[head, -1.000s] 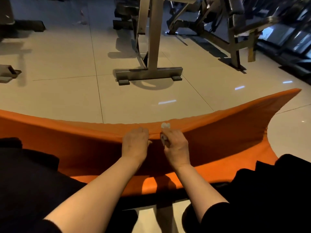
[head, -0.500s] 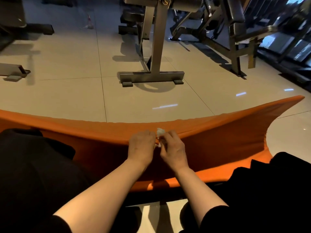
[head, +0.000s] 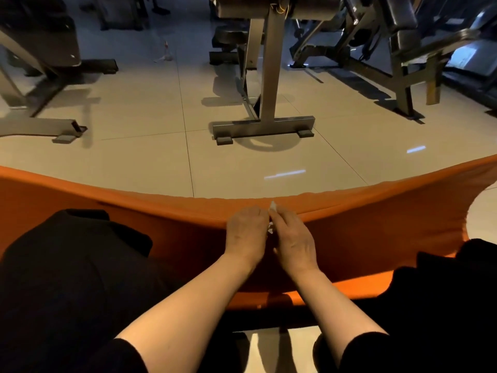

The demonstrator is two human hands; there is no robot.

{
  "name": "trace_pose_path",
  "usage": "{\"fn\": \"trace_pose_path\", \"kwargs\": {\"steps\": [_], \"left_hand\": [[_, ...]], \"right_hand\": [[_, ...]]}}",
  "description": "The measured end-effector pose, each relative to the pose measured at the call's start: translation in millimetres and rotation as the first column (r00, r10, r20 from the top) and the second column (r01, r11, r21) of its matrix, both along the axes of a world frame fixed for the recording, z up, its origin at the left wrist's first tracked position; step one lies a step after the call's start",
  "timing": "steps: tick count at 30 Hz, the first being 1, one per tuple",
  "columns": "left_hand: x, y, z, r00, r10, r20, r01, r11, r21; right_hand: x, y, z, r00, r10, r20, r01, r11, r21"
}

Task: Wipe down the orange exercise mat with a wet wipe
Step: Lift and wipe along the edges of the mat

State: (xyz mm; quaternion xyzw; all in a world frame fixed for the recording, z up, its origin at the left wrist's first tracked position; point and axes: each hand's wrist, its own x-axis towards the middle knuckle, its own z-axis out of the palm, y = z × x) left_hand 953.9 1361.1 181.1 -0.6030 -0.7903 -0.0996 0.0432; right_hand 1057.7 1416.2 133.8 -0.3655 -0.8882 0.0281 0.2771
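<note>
The orange exercise mat (head: 376, 227) stretches from left to right across my lap, its far edge raised and sagging at the middle. My left hand (head: 246, 232) grips that far edge at the centre, fingers curled over it. Right beside it, touching, my right hand (head: 293, 239) holds a small white wet wipe (head: 273, 205) against the mat's edge; only bits of the wipe show above and beside my fingers. My black-clad knees cover the mat's lower left and lower right parts.
Pale floor tiles (head: 139, 162) lie beyond the mat. A metal machine stand (head: 265, 125) rises straight ahead, another frame foot (head: 67, 133) sits at the left, and a larger machine (head: 403, 84) fills the back right. A small piece of litter (head: 165, 53) lies far off.
My hands have drawn together until they touch at the mat's far edge. The view has tilted up a little, showing more of the floor and machines.
</note>
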Motion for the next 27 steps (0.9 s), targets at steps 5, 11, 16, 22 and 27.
{"fn": "trace_pose_path", "kwargs": {"steps": [5,11,16,22,27], "left_hand": [[-12,-1,-10,0.983,-0.176,-0.047,0.176,0.984,-0.005],[-88,-18,6,0.956,0.182,-0.228,-0.169,0.983,0.076],[-110,-39,4,0.947,0.225,-0.231,-0.224,0.974,0.031],[-100,-45,-2,0.948,0.26,-0.185,-0.25,0.965,0.075],[-90,-42,2,0.938,0.299,-0.175,-0.293,0.954,0.059]], "right_hand": [[-1,11,-1,0.999,-0.041,-0.011,0.042,0.994,0.101],[-2,33,2,0.991,-0.044,-0.123,0.051,0.997,0.06],[-10,37,-5,0.96,-0.076,-0.269,0.092,0.995,0.046],[-47,3,-7,0.878,-0.171,-0.447,0.109,0.981,-0.161],[-77,-28,-11,0.903,0.164,-0.398,-0.17,0.985,0.021]]}}
